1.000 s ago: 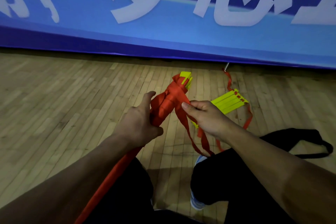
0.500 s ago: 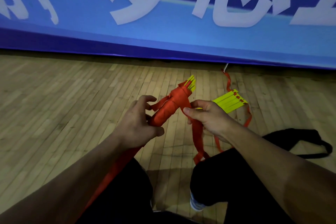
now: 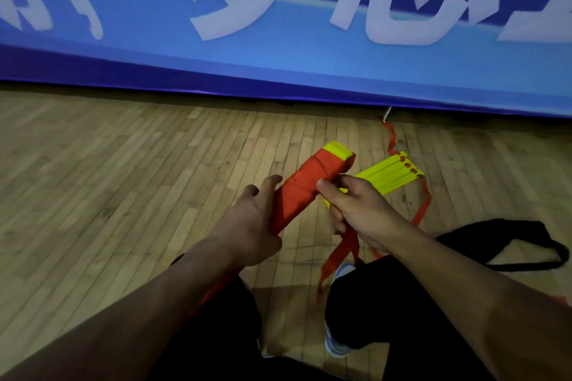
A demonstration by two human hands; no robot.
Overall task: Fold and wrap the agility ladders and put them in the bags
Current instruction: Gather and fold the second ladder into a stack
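The wrapped ladder bundle (image 3: pixel 312 185) sits above the wooden floor (image 3: pixel 123 195) at the centre of the view, its yellow rung ends pointing toward one o'clock, red strap wound tightly around most of its length. The left hand (image 3: pixel 250 226) supports the near end from seven o'clock, thumb and palm against the bundle and the fingers reaching up its side, so it cradles more than it clamps. The right hand (image 3: pixel 359 210) pinches the red strap (image 3: pixel 343 254) just beside the bundle at four o'clock, and the loose tail hangs down between the knees.

A second ladder (image 3: pixel 390 175) lies folded but unwrapped on the floor at two o'clock, touching nothing in the hands, and a black bag (image 3: pixel 523 244) rests at four o'clock, well apart from the bundle.

The main risk, as I judge it, is slack: if the pinch on the strap eases before the tail is tucked, the outer turns could spring loose (the webbing looks smooth). The light left grip could also let the bundle twist or the rungs fan out at the yellow end.
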